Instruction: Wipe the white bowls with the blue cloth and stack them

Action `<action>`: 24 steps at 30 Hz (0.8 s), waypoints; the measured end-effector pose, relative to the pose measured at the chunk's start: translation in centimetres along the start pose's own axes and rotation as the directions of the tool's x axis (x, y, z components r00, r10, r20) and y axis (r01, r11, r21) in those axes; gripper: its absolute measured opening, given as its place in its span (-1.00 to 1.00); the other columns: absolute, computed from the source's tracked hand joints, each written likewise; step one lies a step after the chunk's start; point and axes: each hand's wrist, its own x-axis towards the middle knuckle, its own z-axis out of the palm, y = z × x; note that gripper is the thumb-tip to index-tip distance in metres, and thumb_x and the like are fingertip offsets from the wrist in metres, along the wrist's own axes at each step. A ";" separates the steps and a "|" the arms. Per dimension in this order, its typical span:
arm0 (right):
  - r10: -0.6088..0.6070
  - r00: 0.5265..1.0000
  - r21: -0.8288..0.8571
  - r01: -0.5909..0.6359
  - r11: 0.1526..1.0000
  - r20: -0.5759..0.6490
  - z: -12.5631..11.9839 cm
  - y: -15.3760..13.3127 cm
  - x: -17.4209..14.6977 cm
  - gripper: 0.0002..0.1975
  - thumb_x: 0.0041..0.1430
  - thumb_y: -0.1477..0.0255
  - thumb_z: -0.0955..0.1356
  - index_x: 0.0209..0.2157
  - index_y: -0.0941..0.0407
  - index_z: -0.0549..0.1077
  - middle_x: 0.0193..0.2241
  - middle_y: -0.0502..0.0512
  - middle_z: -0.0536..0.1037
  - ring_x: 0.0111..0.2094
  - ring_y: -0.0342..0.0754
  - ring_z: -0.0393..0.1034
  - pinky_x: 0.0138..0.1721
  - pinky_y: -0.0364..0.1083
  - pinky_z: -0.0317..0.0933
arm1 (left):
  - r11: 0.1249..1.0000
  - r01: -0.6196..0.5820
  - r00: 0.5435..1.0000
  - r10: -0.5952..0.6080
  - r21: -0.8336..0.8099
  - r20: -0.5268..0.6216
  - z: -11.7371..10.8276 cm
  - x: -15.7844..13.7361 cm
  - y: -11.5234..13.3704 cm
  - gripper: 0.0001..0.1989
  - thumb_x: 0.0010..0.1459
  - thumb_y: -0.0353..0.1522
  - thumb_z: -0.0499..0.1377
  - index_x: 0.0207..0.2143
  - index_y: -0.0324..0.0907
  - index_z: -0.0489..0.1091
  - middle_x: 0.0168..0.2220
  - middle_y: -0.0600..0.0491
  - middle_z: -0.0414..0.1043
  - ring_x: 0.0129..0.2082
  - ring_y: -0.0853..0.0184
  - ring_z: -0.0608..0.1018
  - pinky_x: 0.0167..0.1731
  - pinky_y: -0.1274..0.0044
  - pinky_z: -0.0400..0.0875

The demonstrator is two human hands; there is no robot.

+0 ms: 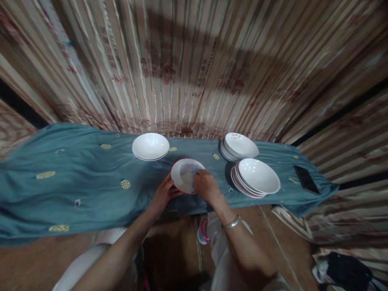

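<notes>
A white bowl with a red rim [183,174] is at the middle of the table, its inside facing up towards me. My left hand [165,192] grips its left and near edge, thumb by the rim and fingers underneath. Inside the right part of the bowl, my right hand [207,185] is closed on a pale blue cloth [195,169], which it presses against the inner wall. Most of the cloth is hidden behind the fingers. A metal bracelet [232,223] circles my right wrist.
White bowls [150,146] sit stacked at the back left. Two more stacks stand to the right, the farther bowls [241,146] with a flower print and the nearer bowls [259,176] leaning. A dark phone [306,179] lies far right on the green tablecloth [91,182]. Curtains [188,72] hang behind.
</notes>
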 end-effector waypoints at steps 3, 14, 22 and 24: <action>-0.079 0.996 0.030 0.078 0.997 0.035 -0.4 -0.3 -0.1 -0.76 0.29 0.57 0.25 -0.28 0.26 0.58 -0.22 0.33 0.62 -0.08 0.08 0.49 -0.05 -0.06 0.30 | 1.000 -0.007 1.000 0.007 -0.013 0.009 -0.1 0.1 -0.1 -0.36 0.16 -0.40 0.15 0.30 -0.19 0.17 -0.11 -0.06 0.58 -0.38 0.28 0.64 -0.27 0.38 0.61; -0.294 0.953 0.413 0.296 0.861 -0.070 1.4 -0.2 1.1 -0.67 0.33 0.52 0.21 0.01 0.12 0.51 0.04 0.19 0.54 0.12 0.02 0.39 0.13 0.00 0.24 | 1.000 -0.006 1.000 0.006 -0.026 0.004 -0.1 0.1 -0.2 -0.40 0.17 -0.40 0.15 0.28 -0.20 0.19 -0.14 -0.05 0.57 -0.45 0.35 0.61 -0.35 0.45 0.60; -0.259 0.959 0.468 0.281 0.838 -0.113 2.3 -1.0 1.8 -0.52 0.32 0.52 0.19 0.25 0.22 0.28 0.32 0.34 0.22 0.33 0.06 0.12 0.31 0.12 0.07 | 0.999 -0.028 0.999 0.029 -0.025 0.043 -0.4 0.3 -0.5 -0.40 0.17 -0.36 0.17 0.27 -0.14 0.20 0.02 -0.08 0.51 -0.40 0.35 0.62 -0.29 0.43 0.59; -0.256 0.958 0.440 0.286 0.851 -0.127 2.1 -1.2 1.9 -0.50 0.33 0.53 0.17 0.28 0.26 0.23 0.34 0.36 0.17 0.35 0.05 0.07 0.33 0.11 0.05 | 0.999 -0.033 0.998 0.034 -0.020 0.046 -0.5 0.3 -0.6 -0.37 0.18 -0.35 0.16 0.30 -0.13 0.16 0.08 -0.09 0.48 -0.37 0.33 0.63 -0.26 0.41 0.59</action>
